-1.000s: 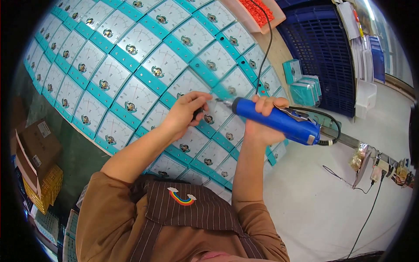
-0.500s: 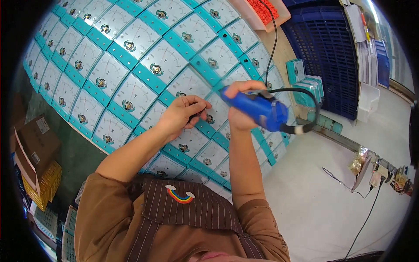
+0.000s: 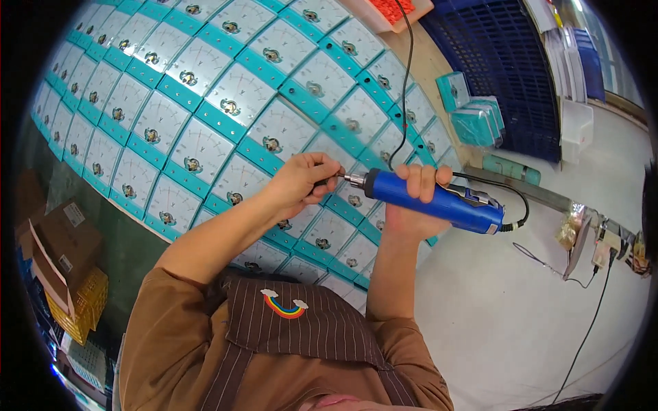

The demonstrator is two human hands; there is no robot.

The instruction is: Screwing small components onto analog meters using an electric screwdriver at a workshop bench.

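My right hand (image 3: 419,198) is wrapped round a blue electric screwdriver (image 3: 432,204), held almost level with its tip pointing left. My left hand (image 3: 305,183) is closed in a pinch right at that tip; a small dark piece shows between its fingers, too small to name. The metal chuck (image 3: 355,179) nearly touches the fingertips. Under both hands spread rows of meter panels (image 3: 243,96), each with a white dial face, a teal strip and a small metal movement. Some teal strips on the right side carry dark screws or plugs (image 3: 398,116).
At the top stands a tray of small red parts (image 3: 396,8). A dark blue crate (image 3: 504,75) and stacked teal meters (image 3: 478,120) are on the right. A black cord (image 3: 409,68) hangs across the panels. Cardboard boxes (image 3: 58,233) and a yellow crate (image 3: 81,308) sit lower left.
The screwdriver has swung from slanting above the panels to nearly level, its tip now meeting my left fingers. My left hand has shifted slightly right, still pinching.
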